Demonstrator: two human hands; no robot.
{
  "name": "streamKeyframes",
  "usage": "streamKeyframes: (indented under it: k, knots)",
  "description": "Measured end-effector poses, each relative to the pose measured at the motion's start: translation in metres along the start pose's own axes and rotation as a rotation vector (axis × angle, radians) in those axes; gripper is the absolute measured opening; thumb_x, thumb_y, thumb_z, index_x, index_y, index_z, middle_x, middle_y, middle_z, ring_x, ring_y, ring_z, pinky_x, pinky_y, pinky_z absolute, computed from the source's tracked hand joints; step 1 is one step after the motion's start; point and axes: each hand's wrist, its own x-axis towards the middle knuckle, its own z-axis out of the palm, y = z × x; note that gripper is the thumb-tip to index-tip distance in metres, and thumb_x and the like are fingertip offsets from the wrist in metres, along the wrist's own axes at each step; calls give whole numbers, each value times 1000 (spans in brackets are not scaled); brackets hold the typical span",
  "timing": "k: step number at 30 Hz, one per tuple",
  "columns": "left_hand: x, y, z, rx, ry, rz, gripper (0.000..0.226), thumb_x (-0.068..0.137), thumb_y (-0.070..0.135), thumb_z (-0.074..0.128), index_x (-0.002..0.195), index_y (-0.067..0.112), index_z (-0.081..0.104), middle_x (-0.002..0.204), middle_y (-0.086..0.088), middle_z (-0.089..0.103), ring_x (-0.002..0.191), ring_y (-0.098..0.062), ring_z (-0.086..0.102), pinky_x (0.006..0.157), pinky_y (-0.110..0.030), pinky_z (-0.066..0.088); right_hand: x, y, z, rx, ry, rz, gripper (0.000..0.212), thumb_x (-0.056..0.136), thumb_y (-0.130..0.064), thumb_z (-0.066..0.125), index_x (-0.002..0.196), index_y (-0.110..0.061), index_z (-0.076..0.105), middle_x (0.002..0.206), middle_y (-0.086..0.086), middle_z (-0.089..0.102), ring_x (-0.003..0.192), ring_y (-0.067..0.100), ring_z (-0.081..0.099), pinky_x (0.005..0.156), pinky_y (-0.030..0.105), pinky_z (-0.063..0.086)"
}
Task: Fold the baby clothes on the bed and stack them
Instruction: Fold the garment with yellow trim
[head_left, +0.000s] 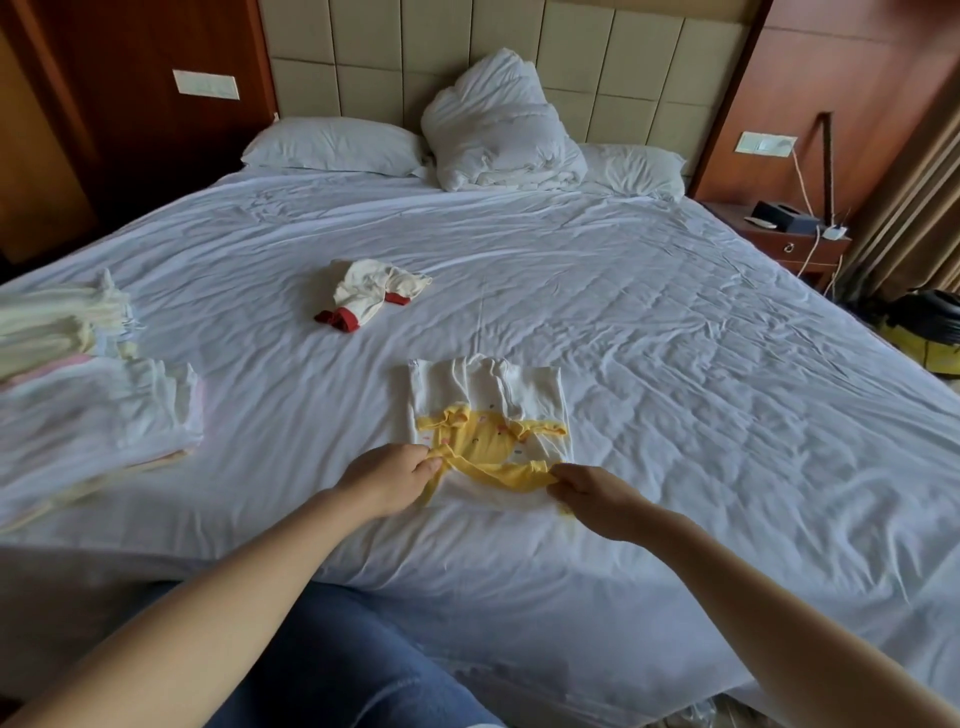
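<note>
On the near half of the bed (675, 364), head view: the white-and-yellow baby garment (485, 400) lies flat on the creased white sheet, directly before me. It is folded into a rough rectangle, with its white part toward the headboard and its yellow part toward me. My left hand (387, 480) has thumb and fingers curled together, pinching the yellow edge at the garment's left corner. My right hand (597, 496) likewise pinches the yellow hem at the right corner, and the hem runs between the two hands.

Farther up the sheet, well apart from this piece, a cream garment with red cuffs (371, 293) lies crumpled and unfolded. At the left edge of the bed sit two piles of folded clothes. The far pile (57, 327) is pale yellow and cream, and the near pile (98, 415) is mostly white with pink edges showing beneath; the two piles touch.

At the head of the bed, a bunched white duvet (493, 124) rests between two pillows (332, 145). Beside the bed on my right stands a wooden nightstand (784, 244) carrying a dark box (779, 214); what it holds cannot be made out. My jeans (337, 660) show at the lower margin, between my forearms.
</note>
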Motion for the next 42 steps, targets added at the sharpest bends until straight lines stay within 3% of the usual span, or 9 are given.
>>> streamKeyframes:
  k: [5, 10, 16, 19, 23, 28, 34, 38, 42]
  knots:
    - [21, 6, -22, -148, 222, -79, 41, 99, 48, 43, 67, 23, 46, 67, 5, 56, 66, -17, 56, 53, -29, 33, 31, -21, -36, 34, 235, 21, 18, 99, -24, 48, 88, -14, 59, 81, 0, 57, 82, 21, 56, 66, 30, 35]
    - [61, 9, -42, -340, 469, -124, 39, 93, 45, 57, 65, 22, 43, 62, 8, 52, 63, -15, 52, 51, -29, 30, 82, -31, -56, 80, 467, 57, 14, 96, -26, 50, 96, -20, 63, 96, 5, 66, 95, 28, 60, 71, 32, 38]
    - [125, 5, -47, -381, 556, -193, 30, 93, 43, 59, 79, 20, 47, 77, 4, 59, 77, -25, 57, 58, -32, 31, 148, -30, -64, 151, 578, 163, 20, 93, -32, 52, 108, -26, 65, 102, 4, 70, 97, 27, 63, 70, 30, 41]
    - [161, 0, -39, -351, 558, -258, 27, 94, 43, 56, 90, 17, 53, 90, -2, 65, 86, -28, 60, 64, -32, 35, 182, -22, -59, 83, 583, 226, 22, 94, -34, 49, 111, -29, 63, 102, 3, 70, 99, 27, 63, 84, 33, 45]
    - [205, -12, -22, -225, 529, -314, 28, 96, 42, 51, 100, 15, 57, 100, -7, 67, 93, -33, 60, 68, -35, 38, 216, -4, -45, -69, 574, 256, 23, 97, -31, 44, 111, -30, 62, 106, -1, 71, 98, 23, 58, 96, 32, 32]
    - [233, -36, 11, 62, 534, -167, 25, 100, 37, 45, 102, 14, 54, 100, -7, 65, 84, -36, 64, 60, -37, 38, 245, 26, -14, -233, 629, 193, 23, 96, -31, 46, 106, -28, 66, 99, -2, 71, 100, 19, 55, 91, 32, 24]
    - [238, -51, 38, -35, 639, -56, 27, 92, 26, 61, 116, 24, 50, 111, -5, 60, 84, -32, 65, 57, -41, 52, 253, 47, 5, -187, 705, 159, 22, 86, -25, 62, 107, -26, 68, 100, -2, 68, 102, 25, 54, 91, 34, 26]
    - [237, -49, 25, -19, 693, -14, 40, 85, 18, 68, 123, 16, 58, 122, -7, 58, 100, -31, 62, 73, -42, 52, 249, 38, -3, -159, 690, 87, 33, 80, -19, 60, 112, -25, 67, 112, 0, 63, 112, 25, 51, 98, 35, 28]
    - [219, -34, 17, 0, 732, 142, 39, 87, 19, 53, 125, 13, 59, 127, -8, 59, 113, -28, 56, 89, -42, 50, 230, 19, -17, -85, 707, -172, 45, 75, -13, 52, 116, -23, 68, 126, -3, 62, 128, 20, 48, 104, 33, 34]
